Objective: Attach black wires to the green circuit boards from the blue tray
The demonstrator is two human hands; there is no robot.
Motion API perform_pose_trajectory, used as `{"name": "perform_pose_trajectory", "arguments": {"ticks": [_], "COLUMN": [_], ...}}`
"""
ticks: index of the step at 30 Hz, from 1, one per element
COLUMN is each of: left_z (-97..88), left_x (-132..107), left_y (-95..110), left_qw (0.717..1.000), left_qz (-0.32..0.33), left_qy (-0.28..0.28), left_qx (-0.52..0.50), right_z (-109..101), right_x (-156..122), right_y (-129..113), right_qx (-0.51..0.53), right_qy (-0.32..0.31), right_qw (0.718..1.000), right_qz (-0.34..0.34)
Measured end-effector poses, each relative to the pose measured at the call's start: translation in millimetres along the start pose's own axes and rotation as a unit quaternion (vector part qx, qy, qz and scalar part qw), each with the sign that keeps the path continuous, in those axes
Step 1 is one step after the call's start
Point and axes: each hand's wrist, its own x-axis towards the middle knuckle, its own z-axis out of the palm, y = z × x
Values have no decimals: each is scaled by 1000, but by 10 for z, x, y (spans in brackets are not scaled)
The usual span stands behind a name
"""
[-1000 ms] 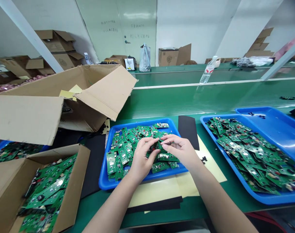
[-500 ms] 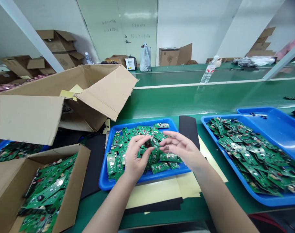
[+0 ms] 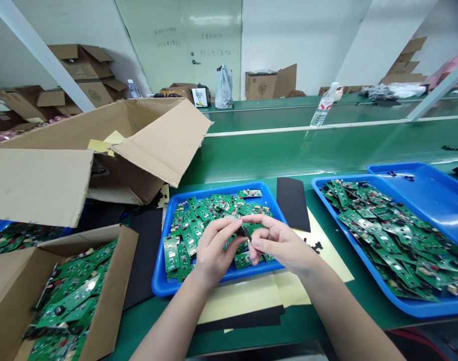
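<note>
Our right hand [image 3: 283, 245] pinches a small dark piece [image 3: 246, 231] between thumb and fingertips, just above the middle of a blue plastic tray [image 3: 161, 281] heaped with green circuit boards [image 3: 181, 240]. Our left hand [image 3: 215, 248] curls beside it, its fingers [image 3: 229, 225] bent inward towards the piece. The piece is small and partly hidden, so we cannot tell exactly what it is, nor whether those left fingers touch it. A yellow sheet [image 3: 240, 301] lies under the tray's front edge, and a black sheet [image 3: 292, 203] lies just to its right. Further right, a second blue tray [image 3: 420, 307] holds more boards [image 3: 390, 240]. To our left, a cardboard box [image 3: 10, 296] holds loose boards [image 3: 70, 301], beneath a large open carton [image 3: 153, 135].
</note>
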Motion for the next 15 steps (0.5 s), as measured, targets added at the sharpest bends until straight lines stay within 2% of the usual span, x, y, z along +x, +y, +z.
{"name": "perform_pose_trajectory", "arguments": {"ticks": [8, 15], "left_z": [5, 13], "left_x": [-48, -45], "left_y": [-9, 48], "left_qw": [987, 942], "left_qz": [-102, -202], "left_qy": [-31, -48], "left_qx": [-120, -265], "right_z": [-41, -4], "right_x": [12, -9], "right_y": [25, 33], "right_qx": [-23, -131], "right_qy": [3, 41], "right_qw": [1000, 989], "right_qz": [7, -54]}}
